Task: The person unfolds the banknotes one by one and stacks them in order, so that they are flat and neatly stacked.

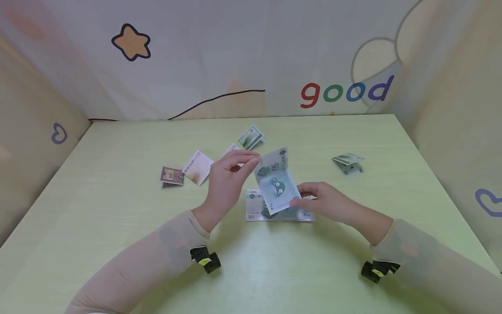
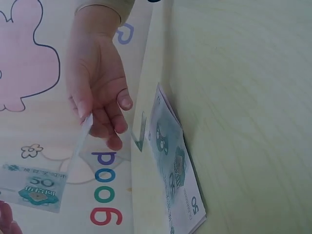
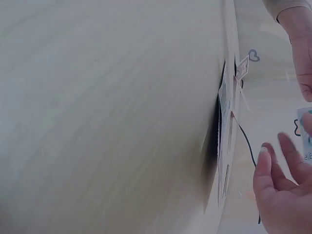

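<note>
A teal-and-white 50 banknote (image 1: pixel 277 187) with a cartoon figure is held up, tilted, between the two hands. The left hand (image 1: pixel 229 183) pinches its upper left corner between thumb and index finger. At the lower right edge the right hand (image 1: pixel 331 203) grips it with the thumb in front; its other fingers are loosely curled in the right wrist view. Beneath the raised note, partly covered by it, lies a small stack of 50 banknotes (image 1: pixel 254 211) on the table. That stack (image 2: pixel 168 156) shows slightly parted layers in the left wrist view.
Beyond the left hand lie a brown folded note (image 1: pixel 171 175), a pinkish-white note (image 1: pixel 198 168), another pale note (image 1: pixel 232 148) partly hidden, and a folded green note (image 1: pixel 251 137). Another folded green note (image 1: pixel 348 163) stands right of centre. Printed fabric walls (image 1: pixel 235 56) border the table (image 1: pixel 117 209).
</note>
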`<state>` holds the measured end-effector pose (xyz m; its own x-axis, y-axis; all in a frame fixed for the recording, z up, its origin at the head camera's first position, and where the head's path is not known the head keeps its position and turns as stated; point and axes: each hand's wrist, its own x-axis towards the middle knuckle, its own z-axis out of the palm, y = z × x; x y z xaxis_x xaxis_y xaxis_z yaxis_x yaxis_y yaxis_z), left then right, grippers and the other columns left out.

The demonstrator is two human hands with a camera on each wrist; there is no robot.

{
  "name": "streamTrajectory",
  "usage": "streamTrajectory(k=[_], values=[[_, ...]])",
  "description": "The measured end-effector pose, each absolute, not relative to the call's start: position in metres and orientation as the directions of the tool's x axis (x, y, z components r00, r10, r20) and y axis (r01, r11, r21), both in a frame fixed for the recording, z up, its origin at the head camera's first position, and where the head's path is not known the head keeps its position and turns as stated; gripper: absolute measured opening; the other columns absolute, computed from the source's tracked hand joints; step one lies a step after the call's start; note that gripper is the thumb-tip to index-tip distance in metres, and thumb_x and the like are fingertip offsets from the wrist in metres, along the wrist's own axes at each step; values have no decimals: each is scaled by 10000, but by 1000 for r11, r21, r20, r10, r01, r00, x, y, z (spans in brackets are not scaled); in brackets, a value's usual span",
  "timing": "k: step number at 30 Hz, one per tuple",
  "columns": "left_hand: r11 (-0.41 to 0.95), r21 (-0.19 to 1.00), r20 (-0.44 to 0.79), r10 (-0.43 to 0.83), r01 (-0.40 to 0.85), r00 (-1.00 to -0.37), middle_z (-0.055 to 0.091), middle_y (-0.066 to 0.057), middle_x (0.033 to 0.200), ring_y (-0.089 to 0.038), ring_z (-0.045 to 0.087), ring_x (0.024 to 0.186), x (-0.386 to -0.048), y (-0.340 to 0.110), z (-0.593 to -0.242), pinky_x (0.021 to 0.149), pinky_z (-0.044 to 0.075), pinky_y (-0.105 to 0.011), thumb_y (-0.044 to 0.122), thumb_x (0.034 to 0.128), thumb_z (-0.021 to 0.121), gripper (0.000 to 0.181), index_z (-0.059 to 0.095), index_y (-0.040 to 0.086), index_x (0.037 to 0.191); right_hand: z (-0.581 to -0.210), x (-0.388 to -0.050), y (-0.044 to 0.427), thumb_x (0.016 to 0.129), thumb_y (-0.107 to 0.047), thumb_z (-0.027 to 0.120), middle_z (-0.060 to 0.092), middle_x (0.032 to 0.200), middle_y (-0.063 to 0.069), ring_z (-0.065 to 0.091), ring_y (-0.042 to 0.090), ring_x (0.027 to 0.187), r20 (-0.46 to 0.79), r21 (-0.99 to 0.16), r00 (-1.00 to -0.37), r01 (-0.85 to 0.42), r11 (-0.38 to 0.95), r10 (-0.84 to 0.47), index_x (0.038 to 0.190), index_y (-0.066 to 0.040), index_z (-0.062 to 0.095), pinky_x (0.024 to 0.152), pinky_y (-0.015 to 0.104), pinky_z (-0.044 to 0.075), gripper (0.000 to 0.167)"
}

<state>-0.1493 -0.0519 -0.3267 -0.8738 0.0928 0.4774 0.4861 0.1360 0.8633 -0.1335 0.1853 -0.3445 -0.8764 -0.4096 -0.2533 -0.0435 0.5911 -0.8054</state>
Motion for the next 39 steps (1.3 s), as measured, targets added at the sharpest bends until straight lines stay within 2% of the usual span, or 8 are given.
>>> streamTrajectory(k=[5,12,15,19,22,25,28,39], values=[[126,861,488,63,492,-870,674,-61,980,-132,585,893,-150,-57,-329,655,435,-213,72,852,676,122,724,-4,934,-343,-134,189,902,-267,624,616,1032,55,495,246,1009,-239,-817,-908,-4,577,-345,1072,-61,662,833,365,421,270],[195,850,485,74,489,-872,662,-55,1008,-153,580,901,-152,-69,-336,677,460,-263,77,861,666,108,715,9,931,-338,-137,197,923,-322,586,606,1128,116,525,303,1025,-217,-874,-951,89,477,-220,1087,-26,620,937,483,395,340],[349,797,478,134,493,-868,575,-65,1203,-190,531,1032,-154,-72,-338,759,479,-319,101,855,680,272,657,21,1114,-334,-136,199,929,-355,566,601,1109,116,522,326,1024,-192,-881,-959,73,468,-211,1067,-24,614,927,518,362,362],[689,477,470,325,546,-820,239,-133,1486,-298,303,1300,-158,-76,-341,981,379,-453,183,846,698,647,393,96,1409,-331,-134,199,937,-324,562,597,1098,115,526,332,1011,-173,-885,-956,46,463,-235,1062,-15,617,924,521,359,338],[775,133,466,501,618,-729,86,-187,1526,-374,127,1374,-158,-77,-344,1058,225,-543,250,827,712,760,303,113,1453,-330,-134,198,943,-291,557,591,1112,123,521,329,1003,-172,-890,-952,41,454,-252,1069,-5,618,923,518,360,318],[730,-85,444,637,678,-630,107,-160,1536,-361,29,1398,-156,-76,-347,1073,104,-579,343,812,714,785,327,86,1445,-330,-134,197,949,-279,549,588,1117,126,520,323,998,-172,-892,-949,36,451,-263,1065,-3,618,927,520,359,308],[684,-167,402,705,710,-585,185,-95,1536,-315,-3,1410,-154,-75,-349,1078,14,-574,444,806,692,812,344,74,1440,-330,-134,197,954,-260,541,590,1107,126,526,327,996,-172,-894,-945,30,447,-280,1058,2,616,934,519,364,291],[671,-59,296,719,739,-629,476,-79,1309,-256,345,1279,-153,-72,-348,1057,113,-602,563,739,703,843,455,67,1375,-327,-134,197,955,-222,540,574,1139,119,524,285,1011,-161,-861,-930,-31,507,-330,1144,-20,571,901,452,427,279]])
